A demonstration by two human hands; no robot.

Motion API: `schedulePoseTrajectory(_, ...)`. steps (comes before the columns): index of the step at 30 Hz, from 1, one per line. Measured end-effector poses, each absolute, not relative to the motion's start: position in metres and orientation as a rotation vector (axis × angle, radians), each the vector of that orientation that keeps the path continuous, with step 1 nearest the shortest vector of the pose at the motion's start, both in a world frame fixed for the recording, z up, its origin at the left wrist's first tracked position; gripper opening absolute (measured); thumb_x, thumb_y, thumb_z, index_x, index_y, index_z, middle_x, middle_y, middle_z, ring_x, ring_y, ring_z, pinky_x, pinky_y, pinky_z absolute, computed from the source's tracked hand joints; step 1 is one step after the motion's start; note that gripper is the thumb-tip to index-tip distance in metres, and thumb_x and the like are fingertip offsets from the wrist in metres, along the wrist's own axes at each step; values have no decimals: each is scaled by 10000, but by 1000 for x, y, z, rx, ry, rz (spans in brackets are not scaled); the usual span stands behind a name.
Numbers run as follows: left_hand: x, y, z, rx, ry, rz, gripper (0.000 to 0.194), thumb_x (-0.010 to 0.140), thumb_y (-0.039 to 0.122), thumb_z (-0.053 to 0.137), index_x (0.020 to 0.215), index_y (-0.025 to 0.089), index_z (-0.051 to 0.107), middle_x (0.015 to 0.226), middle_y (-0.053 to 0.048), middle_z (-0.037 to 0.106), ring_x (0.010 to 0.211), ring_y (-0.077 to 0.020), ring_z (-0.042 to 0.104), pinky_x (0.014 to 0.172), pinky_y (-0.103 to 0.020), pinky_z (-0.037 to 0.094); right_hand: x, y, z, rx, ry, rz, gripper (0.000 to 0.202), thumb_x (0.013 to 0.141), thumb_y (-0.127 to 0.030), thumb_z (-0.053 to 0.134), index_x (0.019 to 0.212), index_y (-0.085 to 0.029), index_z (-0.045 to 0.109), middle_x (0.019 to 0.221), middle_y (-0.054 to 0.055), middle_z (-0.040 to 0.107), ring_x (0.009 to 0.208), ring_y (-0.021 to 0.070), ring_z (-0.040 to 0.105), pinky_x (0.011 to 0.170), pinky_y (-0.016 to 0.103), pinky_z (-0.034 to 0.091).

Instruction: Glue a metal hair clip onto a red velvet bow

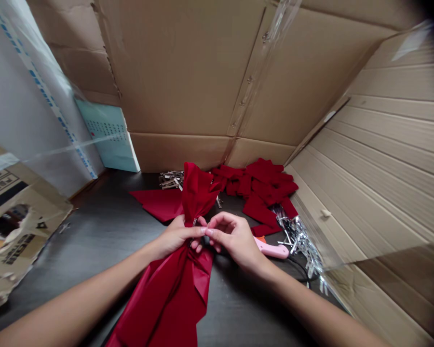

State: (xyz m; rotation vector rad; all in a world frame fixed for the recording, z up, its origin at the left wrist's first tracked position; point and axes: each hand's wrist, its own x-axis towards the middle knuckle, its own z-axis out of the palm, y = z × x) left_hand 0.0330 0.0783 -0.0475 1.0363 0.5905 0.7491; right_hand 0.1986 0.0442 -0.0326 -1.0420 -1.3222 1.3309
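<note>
A long piece of red fabric is gathered at its middle, fanning out above and below. My left hand is wrapped round the gathered part, its thumb pointing right. A small silvery clip or wire shows at the gather, partly hidden by the fingers. Close beside it, my right hand has thumb and index finger pinched together, touching the left thumb tip; whatever it pinches is too small to make out. Just right of my right hand lies a pink-handled tool with a dark cord, partly covered by the hand.
Folded red strips are heaped at the back right. Silver clips lie behind the fabric, and silvery ties at the right. Cardboard walls enclose the dark table. A blue booklet leans at the back left; a torn box stands left.
</note>
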Motion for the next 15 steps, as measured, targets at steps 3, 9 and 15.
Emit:
schedulePoseTrajectory(3,31,81,-51,999,572,740,149,746,221,704,779,125,595,453,3,564,425,-129,560,467,-211,453,201,46,-34,-1044,-1311,1327,267,686,-350,766,755,-153,599,563,-23,606,439,85,506,413,187,386)
schedulePoseTrajectory(9,26,85,-56,906,501,799,249,697,144,644,945,142,620,794,-79,725,717,-216,698,695,-310,546,202,48,-31,-1010,-1301,1342,280,733,-393,718,782,-157,577,567,-17,604,425,87,485,405,196,375)
schedulePoseTrajectory(15,24,76,-47,873,349,848,555,779,188,555,1327,257,497,1342,-76,577,1167,-275,587,1006,-430,436,197,38,-18,-1036,-1635,1209,150,786,-292,648,851,-157,661,785,27,666,632,127,575,570,242,452)
